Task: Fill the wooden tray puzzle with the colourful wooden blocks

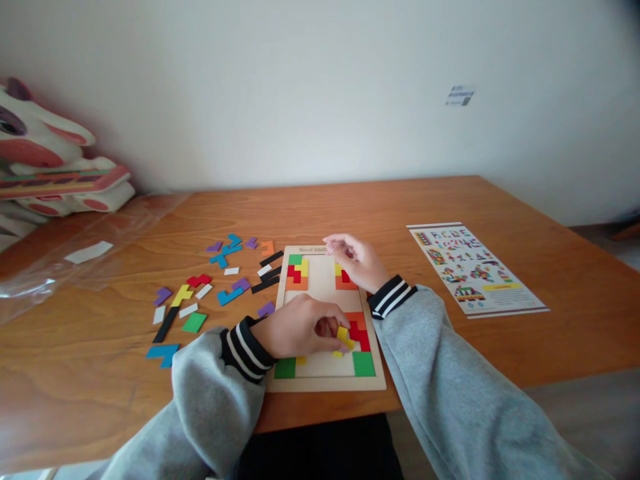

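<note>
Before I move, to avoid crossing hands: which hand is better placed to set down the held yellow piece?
Left, probably: your left hand pinches the yellow piece over the board; your right hand is near its far end.

Bench [350, 212]: open strip along far edge; open stretch between puzzle board [327, 384] and printed sheet [477, 270], right sleeve [435, 347] crossing its near part. Obstacles: loose pieces [194, 323], scattered left of board; plastic film [133, 230] and toy [65, 163], far left corner; left hand [303, 327], right hand [359, 262], over board.
</note>
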A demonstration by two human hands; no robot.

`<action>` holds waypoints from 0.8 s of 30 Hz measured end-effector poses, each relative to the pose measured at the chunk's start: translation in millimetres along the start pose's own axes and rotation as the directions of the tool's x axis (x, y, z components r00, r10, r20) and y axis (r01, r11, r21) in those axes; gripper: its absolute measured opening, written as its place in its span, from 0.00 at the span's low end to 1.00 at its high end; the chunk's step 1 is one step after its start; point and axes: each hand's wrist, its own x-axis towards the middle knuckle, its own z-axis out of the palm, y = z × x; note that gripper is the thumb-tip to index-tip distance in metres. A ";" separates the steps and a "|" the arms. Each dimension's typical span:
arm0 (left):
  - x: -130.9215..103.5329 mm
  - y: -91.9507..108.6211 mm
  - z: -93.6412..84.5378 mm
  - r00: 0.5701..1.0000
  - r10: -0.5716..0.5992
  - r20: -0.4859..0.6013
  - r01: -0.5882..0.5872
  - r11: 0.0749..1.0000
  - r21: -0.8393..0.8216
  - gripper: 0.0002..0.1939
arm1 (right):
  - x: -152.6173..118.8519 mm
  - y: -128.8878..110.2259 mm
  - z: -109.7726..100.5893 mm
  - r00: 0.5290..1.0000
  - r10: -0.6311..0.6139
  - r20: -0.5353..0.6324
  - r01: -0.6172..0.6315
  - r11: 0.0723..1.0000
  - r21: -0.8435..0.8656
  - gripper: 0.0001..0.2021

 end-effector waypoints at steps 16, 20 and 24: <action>0.8 4.8 -5.4 0.917 0.399 0.019 -0.351 0.782 0.515 0.16 | -0.3 -4.2 -2.3 1.000 0.003 -0.012 -0.003 0.998 -0.063 0.15; 2.5 3.7 -0.1 0.909 0.417 0.019 -0.359 0.759 0.543 0.18 | -0.4 -4.0 -2.1 1.000 -0.002 -0.005 0.002 0.998 -0.066 0.14; 2.3 2.9 -2.1 0.909 0.416 -0.002 -0.338 0.741 0.580 0.21 | -0.7 -4.1 -2.2 1.000 -0.009 0.002 0.009 0.998 -0.065 0.14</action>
